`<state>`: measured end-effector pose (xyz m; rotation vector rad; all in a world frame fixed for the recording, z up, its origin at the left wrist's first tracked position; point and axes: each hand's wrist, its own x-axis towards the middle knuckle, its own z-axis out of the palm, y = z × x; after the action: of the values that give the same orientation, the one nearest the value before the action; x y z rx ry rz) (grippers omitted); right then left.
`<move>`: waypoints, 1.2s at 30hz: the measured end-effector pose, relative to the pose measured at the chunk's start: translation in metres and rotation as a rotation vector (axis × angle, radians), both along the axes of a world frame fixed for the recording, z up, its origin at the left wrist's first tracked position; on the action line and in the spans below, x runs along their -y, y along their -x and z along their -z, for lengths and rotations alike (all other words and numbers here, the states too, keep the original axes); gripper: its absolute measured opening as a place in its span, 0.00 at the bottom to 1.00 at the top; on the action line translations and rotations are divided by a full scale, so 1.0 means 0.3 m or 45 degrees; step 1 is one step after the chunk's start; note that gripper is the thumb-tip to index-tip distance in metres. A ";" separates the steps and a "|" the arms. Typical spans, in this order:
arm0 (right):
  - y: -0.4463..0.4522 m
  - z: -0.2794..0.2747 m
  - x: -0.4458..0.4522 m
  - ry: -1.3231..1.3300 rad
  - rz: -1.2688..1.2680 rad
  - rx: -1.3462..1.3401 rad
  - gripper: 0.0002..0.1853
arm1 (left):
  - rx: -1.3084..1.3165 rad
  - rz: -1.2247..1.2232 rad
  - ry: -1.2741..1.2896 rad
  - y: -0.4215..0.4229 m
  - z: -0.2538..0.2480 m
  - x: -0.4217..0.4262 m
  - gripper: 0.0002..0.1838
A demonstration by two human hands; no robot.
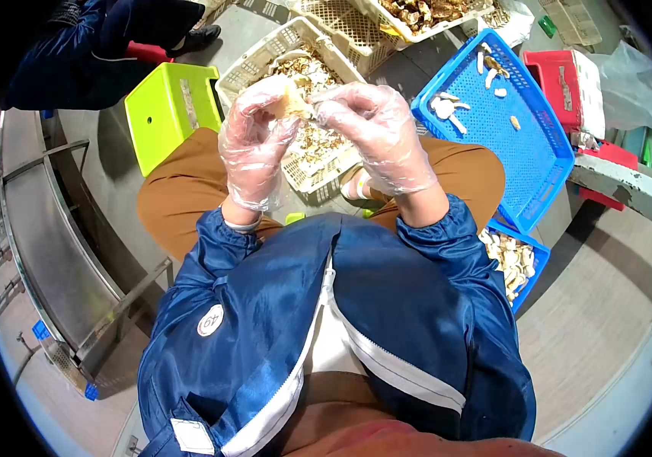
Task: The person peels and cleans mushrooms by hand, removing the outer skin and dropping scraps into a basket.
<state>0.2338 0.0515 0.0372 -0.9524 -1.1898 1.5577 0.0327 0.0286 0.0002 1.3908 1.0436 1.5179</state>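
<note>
My left hand, in a clear plastic glove, is closed around a pale yellowish mushroom piece, held up in front of my knees. Beside it my right hand, gloved the same way, is pinched shut with its fingertips at the mushroom's right edge. Whatever lies between those right fingertips is too small and hidden to make out. Below both hands stands a cream plastic crate with brown and whitish mushroom scraps in it.
To the right, a tilted blue basket carries several pale mushroom pieces. Under it, another blue basket holds cut pieces. A lime-green stool and a person in dark clothing are at left; a red stool is at right.
</note>
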 end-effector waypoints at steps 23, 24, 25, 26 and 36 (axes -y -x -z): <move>0.016 -0.006 0.003 0.020 -0.146 0.015 0.10 | 0.699 0.359 0.786 -0.003 -0.027 0.023 0.21; 0.015 -0.004 0.001 -0.030 -0.142 0.075 0.09 | 0.717 0.356 0.782 -0.002 -0.026 0.023 0.20; 0.012 -0.001 0.001 -0.078 -0.137 0.134 0.09 | 0.736 0.354 0.779 -0.001 -0.022 0.025 0.19; 0.010 0.002 0.001 -0.125 -0.132 0.193 0.09 | 0.754 0.351 0.779 0.000 -0.018 0.028 0.18; -0.013 -0.027 -0.017 -0.640 0.162 0.678 0.06 | 0.993 0.374 0.831 -0.015 -0.059 0.022 0.14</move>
<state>0.2376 0.0565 0.0453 -1.0985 -1.7454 0.8497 0.0372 0.0221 0.0178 0.4002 0.6892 1.1728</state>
